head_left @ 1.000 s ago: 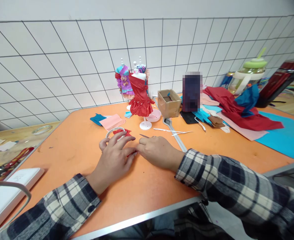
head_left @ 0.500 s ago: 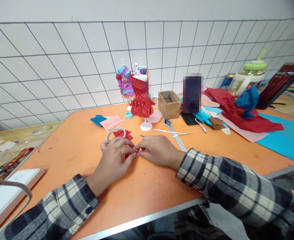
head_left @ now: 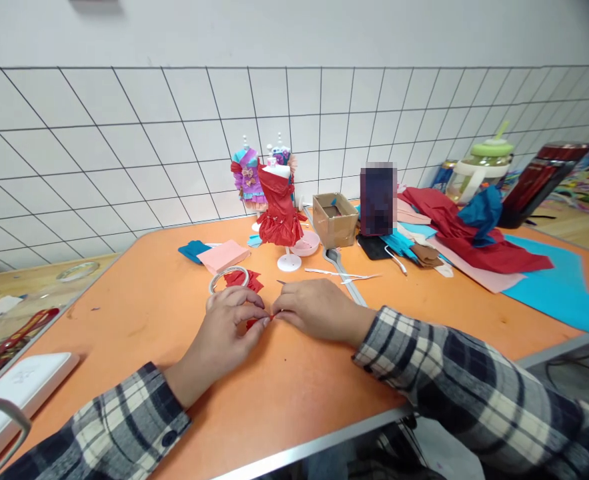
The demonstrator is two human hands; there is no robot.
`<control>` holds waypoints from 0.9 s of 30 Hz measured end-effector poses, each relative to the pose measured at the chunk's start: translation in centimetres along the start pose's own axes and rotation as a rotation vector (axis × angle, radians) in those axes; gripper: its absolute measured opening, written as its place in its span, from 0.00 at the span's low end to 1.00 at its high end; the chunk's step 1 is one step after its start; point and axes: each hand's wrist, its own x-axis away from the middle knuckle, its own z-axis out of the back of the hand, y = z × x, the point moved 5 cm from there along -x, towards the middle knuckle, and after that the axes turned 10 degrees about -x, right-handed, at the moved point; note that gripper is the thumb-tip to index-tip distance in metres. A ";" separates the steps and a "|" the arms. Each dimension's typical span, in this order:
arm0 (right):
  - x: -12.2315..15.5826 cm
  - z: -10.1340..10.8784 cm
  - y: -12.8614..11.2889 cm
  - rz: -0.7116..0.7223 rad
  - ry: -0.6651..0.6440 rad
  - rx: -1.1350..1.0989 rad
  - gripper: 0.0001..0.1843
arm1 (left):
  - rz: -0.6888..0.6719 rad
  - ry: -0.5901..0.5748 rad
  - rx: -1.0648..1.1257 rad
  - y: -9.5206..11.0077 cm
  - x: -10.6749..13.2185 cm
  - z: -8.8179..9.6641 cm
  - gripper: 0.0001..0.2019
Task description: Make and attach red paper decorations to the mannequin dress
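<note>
A small piece of red crepe paper [head_left: 252, 323] is pinched between both hands, low over the orange table [head_left: 294, 400]. My left hand [head_left: 229, 330] closes thumb and fingers on its left part and hides much of it. Fingertips of my right hand [head_left: 319, 310] grip the right end, almost touching the left ones. A thin pointed tip [head_left: 281, 282] sticks out beyond my right hand; what it belongs to is hidden. Just past my left hand are a tape roll [head_left: 213, 285] and a heap of red crepe paper pieces [head_left: 251, 280].
Behind stands a mini dress form [head_left: 289, 261] in a red paper dress [head_left: 280, 217], with others at its back. A cardboard box [head_left: 334, 223], a pink bowl [head_left: 307, 245], a phone [head_left: 377, 200], colored paper [head_left: 559, 293] and a tilted red thermos [head_left: 544, 183] line the back and right.
The view has tilted up slightly, so everything sits lower in the picture. Both hands keep pinching the small red paper, with only slight finger shifts.
</note>
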 end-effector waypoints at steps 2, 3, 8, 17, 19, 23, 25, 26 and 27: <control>0.3 1.8 2.3 -0.093 0.055 -0.094 0.10 | 0.003 0.016 0.032 -0.3 0.0 0.0 0.11; 0.7 3.0 3.9 -0.150 0.104 -0.111 0.09 | 0.010 0.024 0.048 -0.4 -0.1 0.0 0.11; 3.8 7.5 11.3 -0.318 0.180 0.017 0.09 | 0.050 0.049 0.120 -0.7 0.0 0.0 0.10; 4.1 5.3 12.4 -0.234 -0.011 0.148 0.13 | 0.046 0.059 0.130 -0.5 0.0 0.2 0.09; 3.8 4.8 12.2 -0.239 -0.035 0.198 0.11 | 0.036 0.057 0.128 -0.4 -0.1 0.2 0.09; 3.7 4.7 12.0 -0.265 -0.073 0.238 0.06 | 0.019 0.051 0.119 -0.3 0.0 0.1 0.10; 3.6 4.9 11.7 -0.267 -0.059 0.249 0.06 | 0.005 0.035 0.125 -0.1 0.1 0.1 0.09; 3.5 5.0 11.5 -0.266 -0.032 0.244 0.07 | -0.005 0.018 0.135 0.0 0.1 0.2 0.09; 3.4 5.1 11.2 -0.264 0.002 0.219 0.07 | -0.013 -0.002 0.152 0.3 0.1 0.2 0.09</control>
